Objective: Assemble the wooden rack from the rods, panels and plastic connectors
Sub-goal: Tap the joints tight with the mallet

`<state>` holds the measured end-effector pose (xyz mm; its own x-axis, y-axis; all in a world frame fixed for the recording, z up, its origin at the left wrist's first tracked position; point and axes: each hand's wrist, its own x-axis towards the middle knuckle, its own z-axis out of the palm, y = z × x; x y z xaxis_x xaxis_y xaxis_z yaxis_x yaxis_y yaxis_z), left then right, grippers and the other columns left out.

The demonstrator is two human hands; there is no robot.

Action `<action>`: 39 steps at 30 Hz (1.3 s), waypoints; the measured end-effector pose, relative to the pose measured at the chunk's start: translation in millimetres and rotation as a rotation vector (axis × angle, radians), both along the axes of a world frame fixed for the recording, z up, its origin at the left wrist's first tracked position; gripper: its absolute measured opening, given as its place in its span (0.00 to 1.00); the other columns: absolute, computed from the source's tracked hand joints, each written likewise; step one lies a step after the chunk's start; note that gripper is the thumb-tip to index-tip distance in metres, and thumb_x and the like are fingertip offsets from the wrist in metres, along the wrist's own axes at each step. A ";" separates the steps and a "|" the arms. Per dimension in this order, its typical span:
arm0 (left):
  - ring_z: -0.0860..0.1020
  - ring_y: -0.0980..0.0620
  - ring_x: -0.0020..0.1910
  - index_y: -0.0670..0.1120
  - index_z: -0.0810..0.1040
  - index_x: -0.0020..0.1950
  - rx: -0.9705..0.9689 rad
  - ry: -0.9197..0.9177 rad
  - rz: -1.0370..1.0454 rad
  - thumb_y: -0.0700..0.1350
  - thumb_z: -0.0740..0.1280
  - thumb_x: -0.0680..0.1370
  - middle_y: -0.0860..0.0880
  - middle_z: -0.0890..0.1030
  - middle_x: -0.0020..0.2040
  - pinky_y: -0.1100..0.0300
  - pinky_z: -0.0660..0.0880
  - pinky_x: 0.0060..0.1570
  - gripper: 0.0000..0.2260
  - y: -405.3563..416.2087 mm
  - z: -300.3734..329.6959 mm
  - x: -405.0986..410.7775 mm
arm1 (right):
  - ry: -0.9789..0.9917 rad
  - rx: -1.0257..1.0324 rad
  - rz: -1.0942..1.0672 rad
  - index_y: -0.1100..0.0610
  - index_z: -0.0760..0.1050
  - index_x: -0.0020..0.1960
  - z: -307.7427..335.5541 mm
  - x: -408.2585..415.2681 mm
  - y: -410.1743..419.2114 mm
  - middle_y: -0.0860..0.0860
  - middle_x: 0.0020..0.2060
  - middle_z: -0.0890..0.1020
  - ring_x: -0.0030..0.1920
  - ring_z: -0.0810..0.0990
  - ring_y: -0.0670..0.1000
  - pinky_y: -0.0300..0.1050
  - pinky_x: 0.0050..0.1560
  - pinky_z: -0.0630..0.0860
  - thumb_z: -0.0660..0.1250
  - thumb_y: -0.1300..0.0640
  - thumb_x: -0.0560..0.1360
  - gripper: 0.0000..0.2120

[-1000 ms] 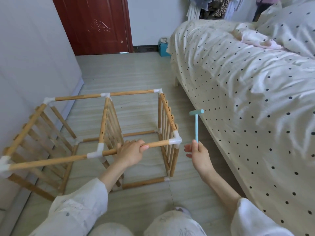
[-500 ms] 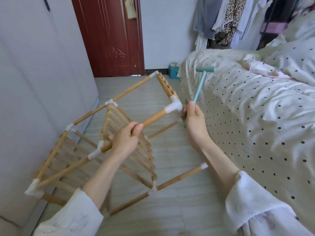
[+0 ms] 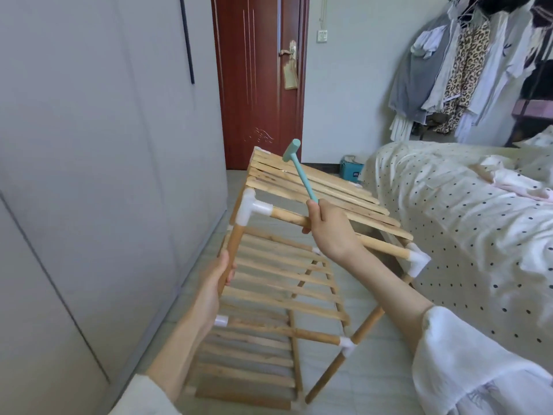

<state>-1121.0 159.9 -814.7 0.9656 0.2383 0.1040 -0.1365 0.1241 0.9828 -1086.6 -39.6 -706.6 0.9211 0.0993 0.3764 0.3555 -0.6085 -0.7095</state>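
We judge the rack [image 3: 287,283] nearly assembled, tilted above the floor, our left hand [image 3: 216,283] gripping an upright rod [image 3: 232,250] and our right hand [image 3: 327,227] pinching the mallet [image 3: 300,169] against a crossbar, joints perhaps needing tapping.

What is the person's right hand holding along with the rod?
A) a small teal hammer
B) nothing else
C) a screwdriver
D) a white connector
A: the right hand grips a rod of the rack and the handle of a small teal hammer, whose head points up toward the door.
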 end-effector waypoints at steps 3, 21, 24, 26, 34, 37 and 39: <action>0.68 0.55 0.32 0.51 0.69 0.34 0.083 -0.027 -0.028 0.64 0.61 0.72 0.55 0.68 0.29 0.56 0.61 0.48 0.18 17.0 -16.9 -16.4 | -0.020 -0.069 0.046 0.56 0.69 0.46 -1.4 -3.1 23.4 0.54 0.40 0.81 0.43 0.78 0.55 0.56 0.51 0.75 0.48 0.49 0.82 0.16; 0.75 0.52 0.41 0.51 0.66 0.45 0.507 0.072 0.056 0.48 0.52 0.82 0.51 0.73 0.38 0.55 0.72 0.50 0.08 21.0 -49.0 -54.0 | -0.069 -0.263 0.302 0.58 0.74 0.48 -16.0 -58.4 37.9 0.48 0.31 0.72 0.31 0.69 0.45 0.41 0.32 0.65 0.52 0.52 0.82 0.15; 0.75 0.52 0.40 0.53 0.66 0.45 0.515 0.082 0.076 0.48 0.52 0.82 0.50 0.72 0.37 0.56 0.71 0.47 0.08 18.0 -50.6 -53.6 | -0.060 -0.339 0.337 0.59 0.75 0.50 -4.8 -66.8 33.0 0.46 0.28 0.71 0.26 0.68 0.43 0.37 0.28 0.64 0.55 0.54 0.81 0.13; 0.75 0.53 0.41 0.52 0.66 0.46 0.523 0.087 0.068 0.49 0.51 0.82 0.50 0.72 0.38 0.59 0.69 0.45 0.08 16.8 -48.2 -56.1 | -0.207 -0.072 0.230 0.58 0.73 0.50 12.3 -74.8 31.2 0.46 0.27 0.70 0.23 0.69 0.42 0.33 0.23 0.63 0.55 0.55 0.81 0.10; 0.75 0.53 0.42 0.53 0.66 0.45 0.557 0.130 0.051 0.50 0.51 0.82 0.49 0.73 0.40 0.61 0.69 0.44 0.08 16.1 -45.8 -58.7 | 0.038 -0.188 0.242 0.53 0.71 0.42 -12.3 -96.7 25.3 0.48 0.29 0.73 0.26 0.69 0.43 0.38 0.29 0.71 0.52 0.52 0.82 0.14; 0.75 0.53 0.42 0.51 0.67 0.44 0.558 0.132 0.051 0.49 0.51 0.82 0.48 0.74 0.40 0.64 0.67 0.41 0.09 14.9 -41.8 -59.8 | -0.179 0.076 0.138 0.55 0.69 0.41 -1.5 -101.4 25.8 0.49 0.27 0.72 0.25 0.70 0.43 0.38 0.27 0.67 0.50 0.54 0.82 0.15; 0.74 0.54 0.42 0.50 0.67 0.44 0.556 0.132 0.056 0.49 0.51 0.82 0.48 0.74 0.40 0.65 0.66 0.40 0.10 14.6 -41.3 -61.3 | 0.094 -0.270 0.215 0.56 0.71 0.44 -12.5 -106.9 27.9 0.53 0.33 0.76 0.32 0.75 0.48 0.47 0.36 0.74 0.49 0.52 0.82 0.16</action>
